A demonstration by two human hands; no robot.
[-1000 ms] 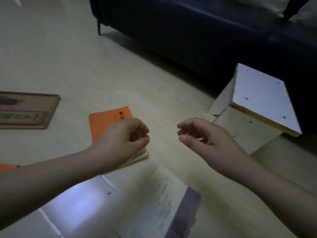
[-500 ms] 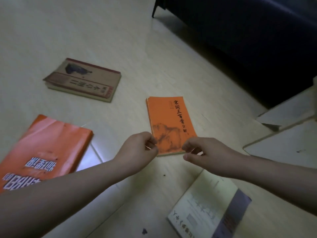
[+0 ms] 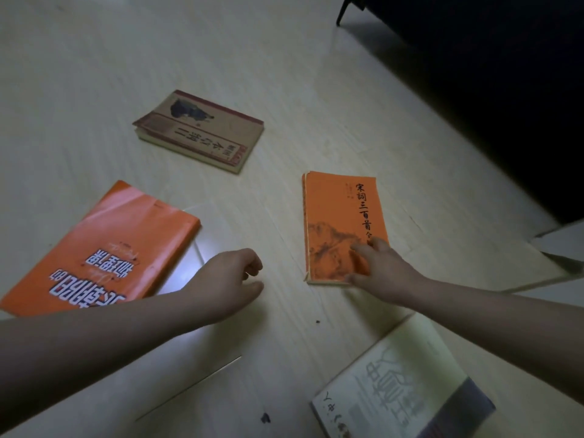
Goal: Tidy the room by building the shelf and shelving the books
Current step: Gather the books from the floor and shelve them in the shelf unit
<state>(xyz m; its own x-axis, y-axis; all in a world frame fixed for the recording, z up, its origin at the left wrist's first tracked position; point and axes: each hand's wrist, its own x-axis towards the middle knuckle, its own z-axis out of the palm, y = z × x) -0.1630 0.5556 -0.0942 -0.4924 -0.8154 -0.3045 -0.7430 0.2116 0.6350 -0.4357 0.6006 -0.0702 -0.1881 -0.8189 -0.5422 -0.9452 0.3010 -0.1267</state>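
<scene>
From the head view, the room is dim. The floor [image 3: 221, 42] is pale, with thin lines like wood. A bright patch of light lies on it by the left wrist. Two small dark bits [image 3: 264, 417] lie on the floor near the bottom.

At the top right is a big dark sofa [image 3: 474, 90]. One thin sofa leg [image 3: 343, 9] stands on the floor.

Four books lie flat on the floor, apart from each other. A brown book [image 3: 202, 131] is farthest away. A big orange book [image 3: 104, 248] is on the left, and the left arm crosses its near edge. A small orange book [image 3: 341, 216] is in the middle. A white and grey book [image 3: 404, 387] is at the bottom right.

A pale shelf board [image 3: 521, 263] lies flat on the floor at the right edge, just beyond the right arm.

The left hand [image 3: 234, 279] is over the bare floor, between the two orange books. Its fingers curl loosely and it holds nothing.

The right hand [image 3: 382, 267] rests on the near corner of the small orange book. Its fingers lie spread on the cover, and its thumb is at the near edge.
</scene>
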